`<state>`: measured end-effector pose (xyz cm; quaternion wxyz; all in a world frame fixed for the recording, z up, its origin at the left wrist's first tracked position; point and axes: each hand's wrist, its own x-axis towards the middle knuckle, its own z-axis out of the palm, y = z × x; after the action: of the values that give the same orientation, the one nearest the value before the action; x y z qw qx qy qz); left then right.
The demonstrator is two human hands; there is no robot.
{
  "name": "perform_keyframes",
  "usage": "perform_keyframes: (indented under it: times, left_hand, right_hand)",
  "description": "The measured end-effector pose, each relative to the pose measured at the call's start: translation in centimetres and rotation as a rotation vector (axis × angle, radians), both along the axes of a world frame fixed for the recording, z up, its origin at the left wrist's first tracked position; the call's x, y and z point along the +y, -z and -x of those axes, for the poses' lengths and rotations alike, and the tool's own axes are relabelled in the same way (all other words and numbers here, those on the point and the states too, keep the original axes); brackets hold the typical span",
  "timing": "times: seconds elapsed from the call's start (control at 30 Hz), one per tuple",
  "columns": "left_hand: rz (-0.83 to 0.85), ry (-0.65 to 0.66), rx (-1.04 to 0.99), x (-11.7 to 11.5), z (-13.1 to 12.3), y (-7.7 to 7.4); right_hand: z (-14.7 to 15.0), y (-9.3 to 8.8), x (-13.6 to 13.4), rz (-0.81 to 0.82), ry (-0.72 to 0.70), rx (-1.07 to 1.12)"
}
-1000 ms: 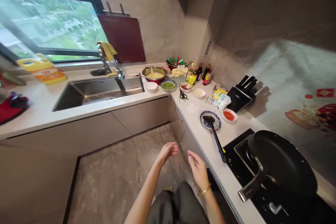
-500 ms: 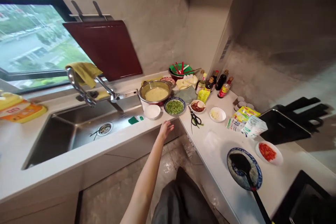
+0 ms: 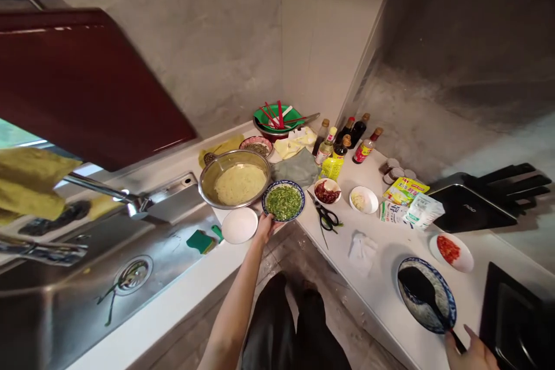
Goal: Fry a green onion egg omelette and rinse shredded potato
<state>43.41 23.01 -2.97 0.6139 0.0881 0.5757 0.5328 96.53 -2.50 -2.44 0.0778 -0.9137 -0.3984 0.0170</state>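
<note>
My left hand (image 3: 265, 229) reaches forward to the near rim of a blue-patterned bowl (image 3: 284, 201) of chopped green onions, with its fingers closed on that rim. At the lower right edge, my right hand (image 3: 472, 354) is partly cut off by the frame, its thumb and fingers around the handle of a black spatula (image 3: 418, 289). The spatula's head rests in a blue-rimmed plate (image 3: 448, 300). Left of the green onions, a white bowl (image 3: 240, 225) sits by the sink. Behind it stands a metal basin (image 3: 208, 185) with pale yellow contents.
A sink (image 3: 173, 254) with a green sponge (image 3: 200, 241) lies to the left. Black scissors (image 3: 327, 218) rest near small bowls of dried chili (image 3: 326, 191) and garlic (image 3: 363, 199). Sauce bottles (image 3: 366, 145), seasoning packets (image 3: 405, 191), a red pepper bowl (image 3: 451, 251) and a knife block (image 3: 472, 208) line the right.
My left hand has moved forward from the counter edge and taken the green-onion bowl's rim. My right hand has come into view at the spatula handle. The view has shifted closer.
</note>
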Motion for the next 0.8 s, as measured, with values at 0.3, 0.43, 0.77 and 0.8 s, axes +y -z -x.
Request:
perform_keyframes:
  times: [0.3,0.43,0.77,0.8]
  left_hand:
    - [-0.077,0.084,0.038,-2.8,0.0,-2.2]
    - [-0.115,0.208,0.052,-4.5,-0.2,-3.7]
    - [-0.086,0.494,0.144,-7.2,-6.5,-4.6]
    - [-0.077,0.533,0.184,-7.6,-7.5,-4.4]
  right_hand:
    - [10.4,-1.7,7.7,-0.130,-0.059,0.096]
    - [8.5,-1.2,3.8,-0.070,0.066,0.020]
    - [1.3,-1.0,-8.6,0.167,0.258,-0.055]
    - [0.6,-1.0,-8.8,0.201,0.250,-0.060]
